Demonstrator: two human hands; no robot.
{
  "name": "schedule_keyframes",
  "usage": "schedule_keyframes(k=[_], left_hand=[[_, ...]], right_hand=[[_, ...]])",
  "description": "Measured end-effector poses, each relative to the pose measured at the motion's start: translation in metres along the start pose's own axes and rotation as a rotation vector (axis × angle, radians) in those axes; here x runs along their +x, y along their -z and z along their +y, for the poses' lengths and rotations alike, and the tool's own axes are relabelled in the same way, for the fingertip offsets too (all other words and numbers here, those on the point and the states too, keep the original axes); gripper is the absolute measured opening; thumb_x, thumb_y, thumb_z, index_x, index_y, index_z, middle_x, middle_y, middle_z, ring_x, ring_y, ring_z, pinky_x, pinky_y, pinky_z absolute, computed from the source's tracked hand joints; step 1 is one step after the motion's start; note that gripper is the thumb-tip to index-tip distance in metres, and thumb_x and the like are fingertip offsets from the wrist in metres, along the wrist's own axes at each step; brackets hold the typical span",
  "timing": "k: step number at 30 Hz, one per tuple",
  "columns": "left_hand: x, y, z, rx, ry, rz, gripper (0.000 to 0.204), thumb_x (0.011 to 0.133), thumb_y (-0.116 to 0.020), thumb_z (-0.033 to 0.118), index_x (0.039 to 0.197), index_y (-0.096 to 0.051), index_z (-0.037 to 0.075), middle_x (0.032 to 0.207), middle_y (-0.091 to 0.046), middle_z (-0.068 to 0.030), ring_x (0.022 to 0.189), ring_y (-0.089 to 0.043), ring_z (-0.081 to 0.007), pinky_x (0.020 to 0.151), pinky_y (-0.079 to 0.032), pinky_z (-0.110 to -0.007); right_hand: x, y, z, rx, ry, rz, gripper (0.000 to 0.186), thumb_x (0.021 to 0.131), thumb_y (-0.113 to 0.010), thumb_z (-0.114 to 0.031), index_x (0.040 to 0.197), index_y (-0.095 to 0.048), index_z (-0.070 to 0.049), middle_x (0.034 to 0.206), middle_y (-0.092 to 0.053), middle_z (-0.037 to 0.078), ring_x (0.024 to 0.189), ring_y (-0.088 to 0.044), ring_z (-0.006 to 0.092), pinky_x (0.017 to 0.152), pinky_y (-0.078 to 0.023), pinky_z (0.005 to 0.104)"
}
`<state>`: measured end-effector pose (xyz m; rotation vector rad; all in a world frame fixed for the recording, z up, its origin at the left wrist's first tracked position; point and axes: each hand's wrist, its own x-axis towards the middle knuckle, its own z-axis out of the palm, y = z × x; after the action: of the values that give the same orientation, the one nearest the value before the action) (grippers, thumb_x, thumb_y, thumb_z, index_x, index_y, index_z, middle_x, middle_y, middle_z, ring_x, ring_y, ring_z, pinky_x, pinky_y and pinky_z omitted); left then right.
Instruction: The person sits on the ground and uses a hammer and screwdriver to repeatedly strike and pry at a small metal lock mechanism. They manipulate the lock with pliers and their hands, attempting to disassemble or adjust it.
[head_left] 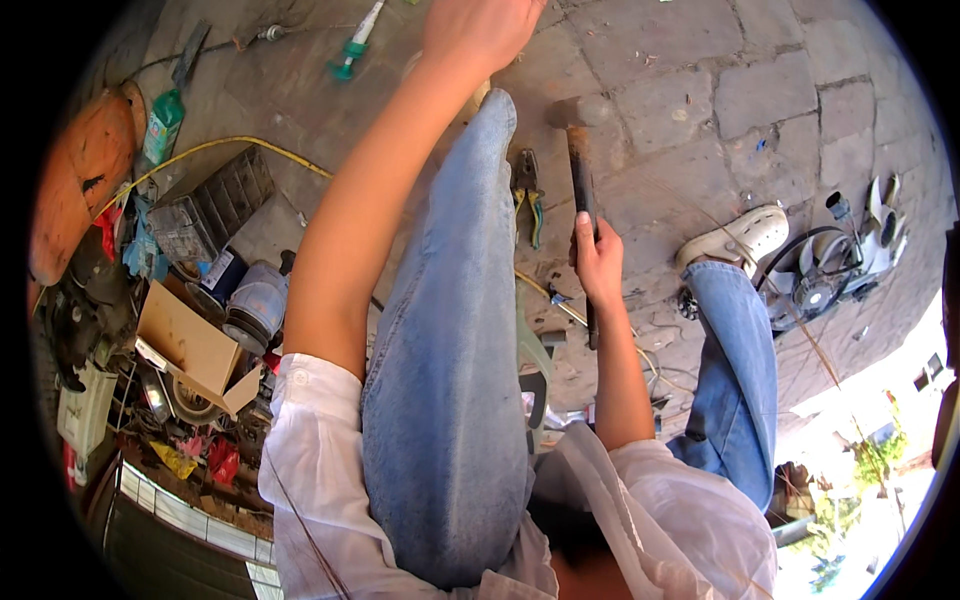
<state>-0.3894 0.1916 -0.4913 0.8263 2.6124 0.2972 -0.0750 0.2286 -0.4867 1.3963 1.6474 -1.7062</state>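
Note:
My right hand (pixel 598 256) is wrapped round the dark handle of a hammer (pixel 582 112). Its blocky head points away from me, close to the paving. My left arm reaches far forward past my bent left knee. At the top edge only the back of my left hand (pixel 478 32) shows; its fingers are cut off or hidden, so I cannot see what they touch. Between my knee and the hammer, pliers (pixel 527 197) with yellow-green handles lie on the ground. A white and green tool with a long shaft (pixel 353 45) lies left of my left hand.
Stone paving (pixel 690 110) spreads ahead. On the left are a green bottle (pixel 163 125), a grey plastic crate (pixel 215 205), an open cardboard box (pixel 190 340), an orange object (pixel 85 185) and a yellow cable (pixel 245 141). A bladed fan (pixel 820 285) lies right of my white clog (pixel 735 238).

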Motion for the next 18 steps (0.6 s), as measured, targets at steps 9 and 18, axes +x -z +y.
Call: schedule_keyframes(k=[9, 18], left_hand=[[0.002, -0.006, -0.006, -0.035, 0.067, 0.136, 0.053, 0.099, -0.045, 0.038, 0.071, -0.071, 0.002, 0.073, -0.067, -0.0231, 0.069, -0.068, -0.0395, 0.064, -0.053, -0.049], [0.001, -0.018, -0.010, -0.016, 0.100, 0.201, 0.050, 0.098, -0.048, 0.042, 0.064, -0.068, 0.011, 0.062, -0.066, -0.0066, 0.060, -0.066, -0.0268, 0.049, -0.050, -0.040]], right_hand=[[0.015, -0.027, -0.039, 0.046, 0.476, 0.121, 0.050, 0.104, -0.040, -0.043, 0.077, -0.051, -0.003, 0.056, -0.048, 0.001, 0.050, -0.047, 0.0095, 0.047, -0.037, 0.0261], [0.016, -0.055, -0.035, 0.028, 0.541, 0.166, 0.056, 0.104, -0.036, -0.049, 0.076, -0.050, -0.003, 0.054, -0.049, 0.001, 0.048, -0.046, 0.0098, 0.047, -0.035, 0.0257]])
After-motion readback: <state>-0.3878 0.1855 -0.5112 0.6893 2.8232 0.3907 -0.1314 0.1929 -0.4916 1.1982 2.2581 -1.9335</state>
